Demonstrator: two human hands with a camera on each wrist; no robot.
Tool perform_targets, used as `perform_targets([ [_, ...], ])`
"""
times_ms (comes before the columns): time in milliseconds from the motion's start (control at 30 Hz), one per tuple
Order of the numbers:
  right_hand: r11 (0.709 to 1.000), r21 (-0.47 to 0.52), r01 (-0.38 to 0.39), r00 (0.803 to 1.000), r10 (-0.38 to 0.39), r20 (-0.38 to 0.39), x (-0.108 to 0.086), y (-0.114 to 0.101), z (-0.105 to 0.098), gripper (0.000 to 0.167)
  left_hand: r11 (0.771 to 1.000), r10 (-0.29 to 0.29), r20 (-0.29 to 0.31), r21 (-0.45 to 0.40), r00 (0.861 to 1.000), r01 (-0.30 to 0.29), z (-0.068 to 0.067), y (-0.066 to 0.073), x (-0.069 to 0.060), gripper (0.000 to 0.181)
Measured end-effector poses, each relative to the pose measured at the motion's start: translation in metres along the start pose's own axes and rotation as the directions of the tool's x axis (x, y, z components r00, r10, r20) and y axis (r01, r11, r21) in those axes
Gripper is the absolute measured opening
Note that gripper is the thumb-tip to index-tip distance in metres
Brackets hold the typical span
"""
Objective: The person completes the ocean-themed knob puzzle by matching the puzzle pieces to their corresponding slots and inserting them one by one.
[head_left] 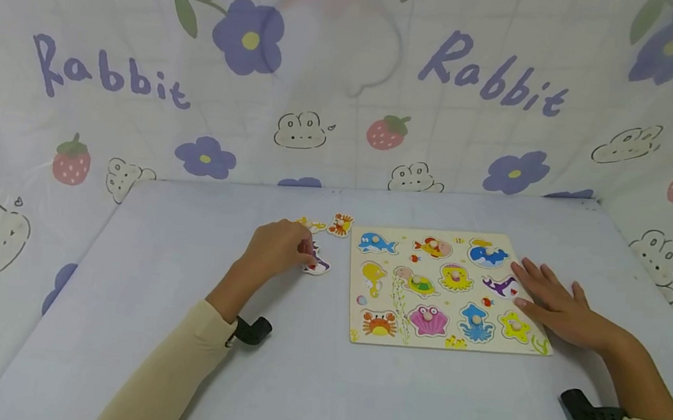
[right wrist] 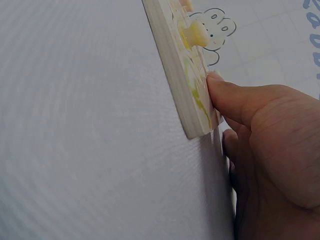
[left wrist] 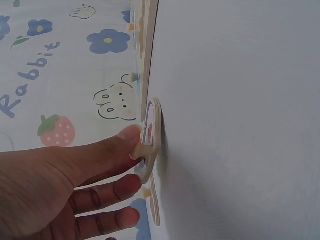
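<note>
My left hand [head_left: 273, 250] pinches the small wooden knob [left wrist: 144, 151] of a purple-and-white puzzle piece [head_left: 320, 265] left of the puzzle board [head_left: 452, 344]. Fingers partly cover that piece, so its full shape is hidden. In the left wrist view, the piece's pale wooden edge [left wrist: 157, 120] is by the table surface. My right hand [head_left: 573, 317] lies at the board's right edge with its fingers extended. Its thumb [right wrist: 232, 97] touches the board's corner area in the right wrist view. Sea-animal shapes cover the board, among them a pink shell [head_left: 427, 321] and a blue squid [head_left: 476, 324].
An orange crab piece [head_left: 340, 224] and a yellow piece [head_left: 311, 224], partly hidden by my left hand, lie beyond it on the table [head_left: 389, 403]. A patterned curtain [head_left: 351, 80] with rabbits and flowers hangs behind the table.
</note>
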State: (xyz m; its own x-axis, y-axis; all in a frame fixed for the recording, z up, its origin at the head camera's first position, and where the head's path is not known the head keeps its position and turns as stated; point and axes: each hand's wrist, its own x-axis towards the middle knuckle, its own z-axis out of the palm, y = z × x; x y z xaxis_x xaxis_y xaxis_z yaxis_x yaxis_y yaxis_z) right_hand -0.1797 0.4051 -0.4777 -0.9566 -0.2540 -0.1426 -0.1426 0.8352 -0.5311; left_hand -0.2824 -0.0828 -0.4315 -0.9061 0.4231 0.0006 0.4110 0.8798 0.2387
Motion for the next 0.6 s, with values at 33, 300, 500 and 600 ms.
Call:
perform_targets([
  [33,1.0,-0.001,0.002,1.0,-0.002,-0.001,0.0,0.0,0.0,0.076,1.0,0.001,0.004,0.005,1.0,-0.001,-0.001,0.0,0.0,0.018],
  [300,1.0,-0.007,0.003,1.0,-0.003,0.002,0.001,-0.001,-0.001,0.076,0.998,0.035,0.121,-0.052,0.992,-0.029,-0.003,-0.009,0.0,0.009],
  [500,1.0,-0.009,-0.007,1.0,0.007,0.003,0.001,-0.001,-0.001,0.076,0.993,0.09,0.173,-0.088,0.981,-0.076,-0.005,-0.015,0.001,0.008],
  [600,1.0,-0.016,-0.012,1.0,0.012,0.0,0.002,-0.002,0.001,0.076,0.992,0.119,0.169,-0.07,0.978,-0.108,-0.005,-0.018,0.002,0.007],
])
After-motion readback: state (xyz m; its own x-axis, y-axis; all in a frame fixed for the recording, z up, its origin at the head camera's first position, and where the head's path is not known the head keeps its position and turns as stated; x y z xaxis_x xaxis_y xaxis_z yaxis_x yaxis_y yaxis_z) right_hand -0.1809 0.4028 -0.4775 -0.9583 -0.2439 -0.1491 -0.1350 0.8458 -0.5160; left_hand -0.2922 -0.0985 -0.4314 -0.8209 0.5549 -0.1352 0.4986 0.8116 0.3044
